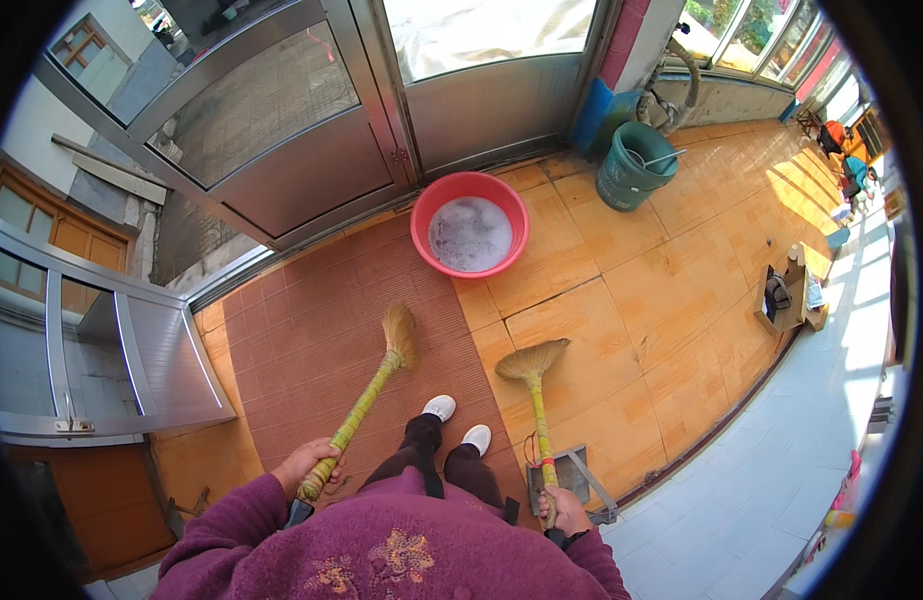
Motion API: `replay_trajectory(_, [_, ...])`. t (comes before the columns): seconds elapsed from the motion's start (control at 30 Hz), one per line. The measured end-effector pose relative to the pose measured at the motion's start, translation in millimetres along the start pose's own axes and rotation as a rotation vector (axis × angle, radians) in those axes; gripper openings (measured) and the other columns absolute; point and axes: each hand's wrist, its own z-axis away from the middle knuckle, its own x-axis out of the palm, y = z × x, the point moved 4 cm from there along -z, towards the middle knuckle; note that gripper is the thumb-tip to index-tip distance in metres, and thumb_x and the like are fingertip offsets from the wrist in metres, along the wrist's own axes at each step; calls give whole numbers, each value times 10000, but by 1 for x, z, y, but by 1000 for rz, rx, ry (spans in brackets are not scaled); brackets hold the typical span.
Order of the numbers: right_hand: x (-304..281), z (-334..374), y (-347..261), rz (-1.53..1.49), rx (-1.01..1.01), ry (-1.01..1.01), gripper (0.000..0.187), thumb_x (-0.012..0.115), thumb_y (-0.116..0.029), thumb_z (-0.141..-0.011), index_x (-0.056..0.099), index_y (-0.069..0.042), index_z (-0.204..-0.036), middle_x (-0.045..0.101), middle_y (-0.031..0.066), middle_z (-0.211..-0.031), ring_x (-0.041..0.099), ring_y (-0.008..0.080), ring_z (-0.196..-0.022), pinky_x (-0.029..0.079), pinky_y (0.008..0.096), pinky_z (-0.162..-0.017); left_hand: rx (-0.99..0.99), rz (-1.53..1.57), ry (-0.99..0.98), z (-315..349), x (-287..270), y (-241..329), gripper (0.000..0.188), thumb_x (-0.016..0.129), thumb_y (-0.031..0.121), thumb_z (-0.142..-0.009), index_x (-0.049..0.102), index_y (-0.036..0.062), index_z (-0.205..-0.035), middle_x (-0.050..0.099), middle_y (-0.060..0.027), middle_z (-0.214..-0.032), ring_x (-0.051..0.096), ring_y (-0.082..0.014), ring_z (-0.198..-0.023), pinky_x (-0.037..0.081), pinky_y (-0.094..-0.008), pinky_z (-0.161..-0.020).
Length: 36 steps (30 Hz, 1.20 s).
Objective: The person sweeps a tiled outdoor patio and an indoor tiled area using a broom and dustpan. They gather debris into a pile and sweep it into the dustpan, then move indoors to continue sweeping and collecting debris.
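Observation:
My left hand (314, 465) is wrapped round the green handle of a straw broom (364, 408). Its bristles point forward over the ribbed brown mat (282, 340). In my right hand (567, 510) is the handle of a second straw broom (541, 425), with its fanned bristles over the orange tiles. A grey dustpan (574, 475) lies behind that handle, close to my right hand. Whether the hand also touches the dustpan, I cannot tell. Ahead of both brooms stands a red basin (520, 235) holding foamy, greyish water.
A green bucket (632, 180) with a stick in it stands near the wall, right of the metal-framed doors (282, 170). An open door leaf (172, 350) is at the left. On the right, a cardboard box (785, 290) sits on the tiles beside the pale floor (702, 510).

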Motion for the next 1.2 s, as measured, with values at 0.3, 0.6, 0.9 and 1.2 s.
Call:
replay_trajectory(0.3, [24, 6, -49, 450, -75, -79, 115, 507, -121, -907, 412, -58, -919, 482, 61, -670, 472, 145, -528, 435, 292, -461, 99, 565, -55, 28, -22, -81, 227, 537, 130, -897, 420, 48, -1074, 527, -111, -861, 503, -172, -633, 459, -305, -530])
replay_trajectory(0.6, [72, -22, -73, 466, 40, -76, 159, 476, -162, -916, 411, -46, -829, 455, 38, -616, 445, 137, -494, 410, 274, -458, 197, 624, 0, 50, -91, -94, 151, 521, 130, -899, 449, 20, -974, 532, -95, -777, 521, -164, -645, 484, -315, -573])
replay_trajectory(0.9, [268, 39, -20, 257, 234, -263, 141, 463, -126, -873, 404, 1, -885, 442, 3, -664, 451, 100, -555, 394, 233, -533, 229, 864, 122, 65, -202, -105, 145, 570, 135, -868, 500, 8, -873, 567, -100, -750, 580, -197, -620, 506, -344, -561])
replay_trajectory(1.2, [476, 62, 23, 238, 119, -280, 303, 534, -158, -848, 453, -9, -1099, 526, 115, -846, 488, 115, -562, 396, 246, -531, 371, 1011, 120, 81, -264, -111, 158, 568, 151, -857, 489, 19, -894, 563, -92, -742, 574, -190, -619, 491, -324, -546])
